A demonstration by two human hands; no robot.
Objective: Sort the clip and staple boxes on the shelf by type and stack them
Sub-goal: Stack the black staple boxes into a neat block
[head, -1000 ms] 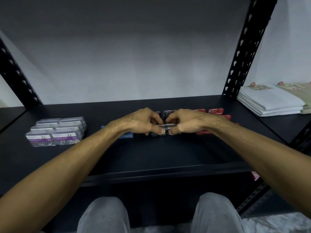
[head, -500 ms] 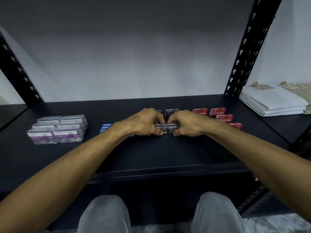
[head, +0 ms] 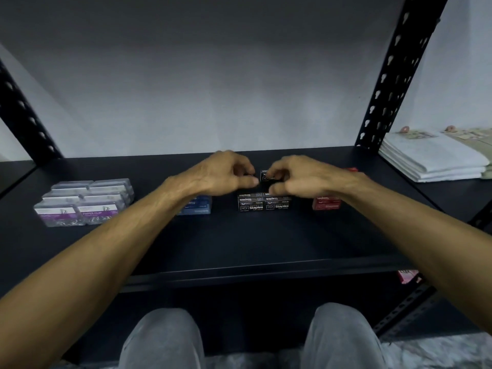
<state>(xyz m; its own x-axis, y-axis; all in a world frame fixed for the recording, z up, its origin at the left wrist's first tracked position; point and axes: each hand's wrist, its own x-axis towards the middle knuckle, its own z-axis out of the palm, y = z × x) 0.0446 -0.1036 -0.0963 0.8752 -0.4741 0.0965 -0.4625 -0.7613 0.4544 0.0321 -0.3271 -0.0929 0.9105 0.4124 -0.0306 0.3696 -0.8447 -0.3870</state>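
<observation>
While both hands reach to the far middle of the shelf (head: 239, 243), the staple and clip boxes lie grouped by colour.

Left hand (head: 226, 173) and right hand (head: 300, 177): fingers curled, pinching small black boxes (head: 266, 176); the left's hold is partly hidden. Black staple stack (head: 263, 202): centre, just nearer than the hands. Blue boxes (head: 198, 206): left of centre. Red boxes (head: 327, 203): right. Clear paper clip boxes (head: 82, 202): stacked, far left. White folded stack (head: 431, 155): neighbouring shelf, right.
</observation>
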